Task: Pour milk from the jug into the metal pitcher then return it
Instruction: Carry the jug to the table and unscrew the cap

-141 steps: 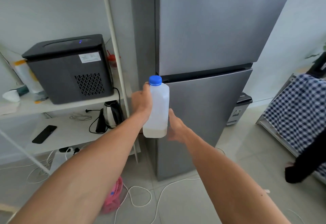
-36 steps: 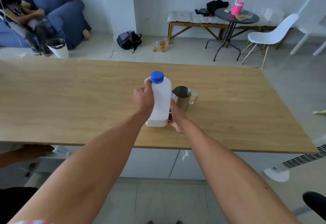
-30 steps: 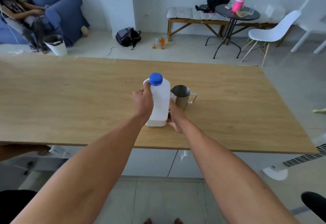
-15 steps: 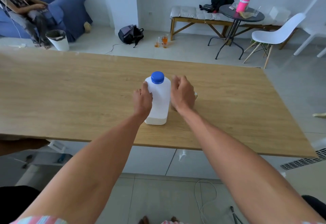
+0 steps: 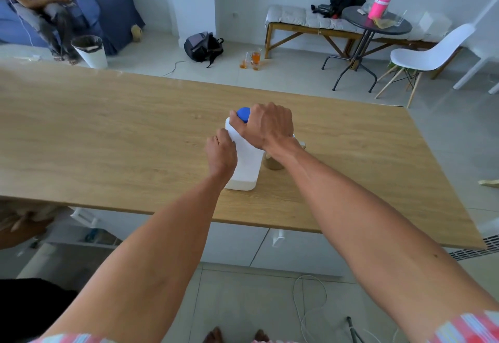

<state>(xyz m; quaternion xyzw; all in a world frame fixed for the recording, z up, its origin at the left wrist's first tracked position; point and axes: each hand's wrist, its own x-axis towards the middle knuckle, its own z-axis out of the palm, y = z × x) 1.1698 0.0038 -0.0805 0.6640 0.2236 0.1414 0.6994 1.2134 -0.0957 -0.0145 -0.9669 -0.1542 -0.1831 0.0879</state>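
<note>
A white plastic milk jug (image 5: pixel 247 163) with a blue cap (image 5: pixel 243 114) stands upright on the wooden table (image 5: pixel 108 140). My left hand (image 5: pixel 221 153) grips the jug's left side at mid height. My right hand (image 5: pixel 266 124) is closed over the blue cap from above and from the right. The metal pitcher (image 5: pixel 273 164) stands just right of the jug, mostly hidden behind my right wrist; only its lower body and a bit of handle show.
Beyond the table's far edge are a white bin (image 5: pixel 90 51), a backpack (image 5: pixel 204 47), glasses on the floor (image 5: pixel 251 60), a bench (image 5: pixel 302 23), a round black table (image 5: pixel 376 23) and a white chair (image 5: pixel 429 56). A person sits on the blue sofa (image 5: pixel 108 0).
I carried the jug from the fridge to the table and set it down by the pitcher. My right hand then rose from the jug's base up onto the cap.
</note>
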